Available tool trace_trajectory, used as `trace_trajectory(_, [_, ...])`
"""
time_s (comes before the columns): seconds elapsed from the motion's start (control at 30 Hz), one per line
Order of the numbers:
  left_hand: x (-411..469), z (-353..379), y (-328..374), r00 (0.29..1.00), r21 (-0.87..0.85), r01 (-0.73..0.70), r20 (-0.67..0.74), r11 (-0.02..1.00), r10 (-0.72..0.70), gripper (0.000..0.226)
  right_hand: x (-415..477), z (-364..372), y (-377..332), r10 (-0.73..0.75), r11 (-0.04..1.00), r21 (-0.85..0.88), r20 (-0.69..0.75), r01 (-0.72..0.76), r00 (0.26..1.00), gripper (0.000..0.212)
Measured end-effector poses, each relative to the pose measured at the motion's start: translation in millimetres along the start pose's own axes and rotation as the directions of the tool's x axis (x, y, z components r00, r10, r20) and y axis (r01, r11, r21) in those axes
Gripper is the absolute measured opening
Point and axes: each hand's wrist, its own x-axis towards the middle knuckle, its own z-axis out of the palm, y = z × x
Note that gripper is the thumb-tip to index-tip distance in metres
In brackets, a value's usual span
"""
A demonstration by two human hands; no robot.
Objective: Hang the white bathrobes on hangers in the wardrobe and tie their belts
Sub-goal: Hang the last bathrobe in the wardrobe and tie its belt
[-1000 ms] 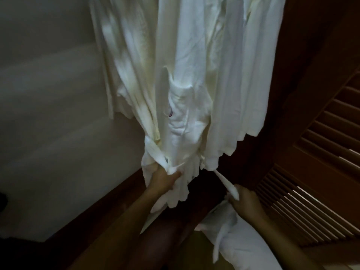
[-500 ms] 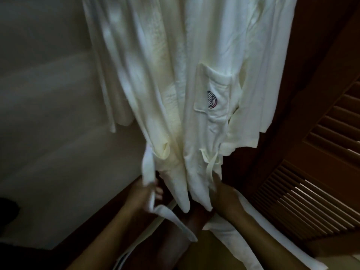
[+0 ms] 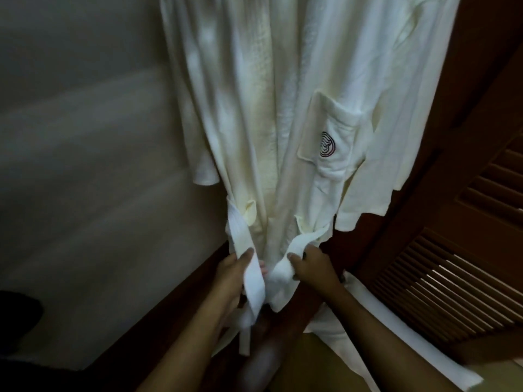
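Light dim; view looks into the wardrobe.

- White waffle-weave bathrobe [image 3: 268, 123] hangs lengthwise in the wardrobe, and its top runs off the upper edge of the view. It has a pale plaster wall [image 3: 85, 165] on its left and a dark wooden louvred door [image 3: 452, 278] on its right.
- Patch pocket with a dark spiral emblem [image 3: 327, 148] sits on the robe's right-side front panel.
- White flat fabric belt [image 3: 240, 241] comes round the waist from both sides. It is not knotted, and its two ends are brought forward below the waist.
- Left grip [image 3: 229, 281]: thumb lies across the front of the left belt strip with the fingers behind, pinching it. The strip carries on down past the hand.
- Right grip [image 3: 314, 267]: clenched on the bunched right belt end, thumb on top, close against the robe's front edge.
- The two grips are near each other but apart, with the robe's lower front between them.
- Loose white cloth [image 3: 382, 335] lies low at right, under the right forearm. I cannot tell what it is.
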Motion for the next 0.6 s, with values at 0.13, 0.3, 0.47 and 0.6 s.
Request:
trace_trajectory(0.13, [5, -11, 10, 0.986, -0.132, 0.092, 0.151, 0.987, -0.072, 0.038, -1, -9, -15, 0.134, 0.990, 0.022, 0.138, -0.138, 0.981, 0.027])
trace_trajectory(0.3, [0, 10, 15, 0.992, -0.177, 0.115, 0.078, 0.977, -0.102, 0.035, -5, 0, -24, 0.167, 0.944, 0.253, 0.187, -0.212, 0.968, 0.019])
trace_trajectory(0.47, [-11, 12, 9, 0.985, 0.103, -0.086, 0.158, 0.991, 0.069, 0.060, -6, -5, -36, 0.135, 0.848, 0.481, 0.208, -0.222, 0.969, 0.012])
trace_trajectory(0.6, [-12, 13, -2, 0.957, 0.223, -0.242, 0.213, 0.944, 0.195, 0.061, -10, -14, -37, 0.063, 0.939, 0.323, 0.176, -0.118, 0.982, 0.011])
